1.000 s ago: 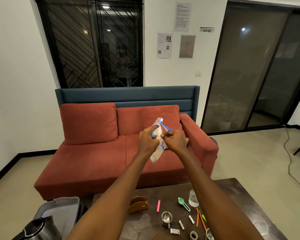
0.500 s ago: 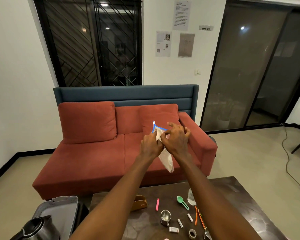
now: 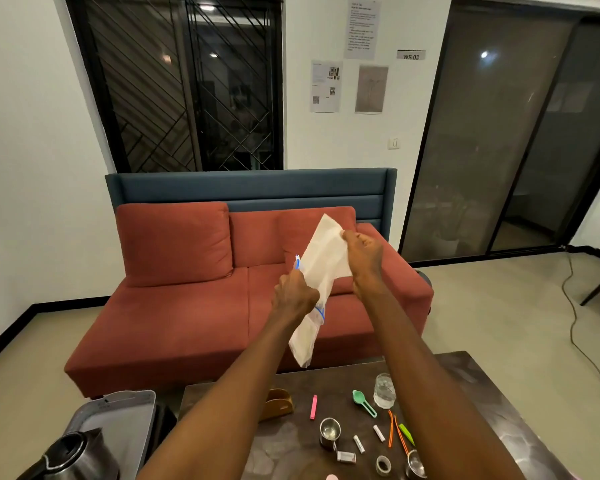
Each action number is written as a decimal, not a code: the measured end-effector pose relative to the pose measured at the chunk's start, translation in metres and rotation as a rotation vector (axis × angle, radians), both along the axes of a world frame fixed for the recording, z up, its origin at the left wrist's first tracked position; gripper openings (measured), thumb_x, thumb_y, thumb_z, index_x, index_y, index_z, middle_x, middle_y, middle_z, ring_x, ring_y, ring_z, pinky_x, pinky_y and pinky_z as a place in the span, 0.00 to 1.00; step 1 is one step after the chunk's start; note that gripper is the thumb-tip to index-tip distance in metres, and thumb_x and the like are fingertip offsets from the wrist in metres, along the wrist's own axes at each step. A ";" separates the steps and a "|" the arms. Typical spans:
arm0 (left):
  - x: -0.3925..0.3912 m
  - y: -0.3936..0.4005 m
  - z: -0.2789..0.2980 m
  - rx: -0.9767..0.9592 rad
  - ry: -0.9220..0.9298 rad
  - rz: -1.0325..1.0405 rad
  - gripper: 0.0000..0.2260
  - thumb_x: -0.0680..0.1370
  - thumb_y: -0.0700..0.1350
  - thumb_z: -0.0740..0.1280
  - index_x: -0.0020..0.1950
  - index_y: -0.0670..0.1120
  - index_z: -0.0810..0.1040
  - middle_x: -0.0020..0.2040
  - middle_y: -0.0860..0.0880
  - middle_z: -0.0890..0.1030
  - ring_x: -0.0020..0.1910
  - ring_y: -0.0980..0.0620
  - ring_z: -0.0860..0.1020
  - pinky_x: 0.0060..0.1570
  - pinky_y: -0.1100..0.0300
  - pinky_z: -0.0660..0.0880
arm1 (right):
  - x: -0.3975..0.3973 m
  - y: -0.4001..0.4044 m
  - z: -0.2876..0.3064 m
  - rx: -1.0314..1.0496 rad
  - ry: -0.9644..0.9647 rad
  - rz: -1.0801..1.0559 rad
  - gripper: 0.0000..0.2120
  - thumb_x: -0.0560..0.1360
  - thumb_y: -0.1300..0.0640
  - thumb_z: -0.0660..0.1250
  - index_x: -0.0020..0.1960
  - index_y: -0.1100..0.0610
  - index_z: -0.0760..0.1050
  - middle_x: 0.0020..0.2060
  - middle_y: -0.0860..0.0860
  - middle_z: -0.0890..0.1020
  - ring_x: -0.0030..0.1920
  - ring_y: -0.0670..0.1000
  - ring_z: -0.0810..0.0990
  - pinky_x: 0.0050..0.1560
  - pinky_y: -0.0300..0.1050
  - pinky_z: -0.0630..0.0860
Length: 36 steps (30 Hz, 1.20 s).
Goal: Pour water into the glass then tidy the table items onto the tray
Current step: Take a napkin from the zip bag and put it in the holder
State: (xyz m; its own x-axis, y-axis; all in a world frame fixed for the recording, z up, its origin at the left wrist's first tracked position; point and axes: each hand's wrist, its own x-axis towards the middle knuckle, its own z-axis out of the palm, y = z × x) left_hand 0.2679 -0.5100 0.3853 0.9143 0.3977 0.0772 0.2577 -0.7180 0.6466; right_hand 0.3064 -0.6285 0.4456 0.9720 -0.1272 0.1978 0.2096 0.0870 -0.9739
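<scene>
Both hands hold a clear plastic bag (image 3: 321, 271) with blue trim up in the air above the dark table (image 3: 482, 403). My left hand (image 3: 293, 294) grips its lower middle; my right hand (image 3: 364, 254) pinches its upper edge. On the table stand a glass (image 3: 384, 393) with water, a green spoon (image 3: 362, 403), a pink clip (image 3: 313, 407), a small steel cup (image 3: 329, 433), orange and green sticks (image 3: 397, 431), small white pieces (image 3: 359, 444) and a tape roll (image 3: 383, 465). A grey tray (image 3: 118, 420) lies at the lower left, with a steel kettle (image 3: 70, 457) on it.
A wooden napkin holder (image 3: 278, 403) stands on the table near my left forearm. Beyond the table is a red sofa (image 3: 187, 306). A cable (image 3: 575, 323) runs over the floor at the right. A second steel cup (image 3: 415, 464) sits at the table's near edge.
The hands have drawn apart and spread the bag out: my right hand moved up and right with its top edge, my left hand moved down and left.
</scene>
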 end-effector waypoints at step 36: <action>-0.035 0.104 -0.051 -0.771 -0.355 0.245 0.19 0.80 0.52 0.55 0.68 0.50 0.73 0.60 0.41 0.77 0.59 0.40 0.78 0.44 0.43 0.82 | -0.040 0.077 -0.136 -0.875 -0.199 0.349 0.05 0.73 0.55 0.70 0.46 0.53 0.84 0.40 0.48 0.86 0.43 0.50 0.83 0.43 0.48 0.77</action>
State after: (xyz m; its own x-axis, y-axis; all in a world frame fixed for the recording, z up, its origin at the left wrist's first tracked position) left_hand 0.2330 -0.4061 0.3341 0.7699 0.6375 -0.0303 0.0393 0.0000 0.9992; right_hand 0.2659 -0.5518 0.3098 0.8654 0.4336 0.2512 0.4782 -0.5646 -0.6728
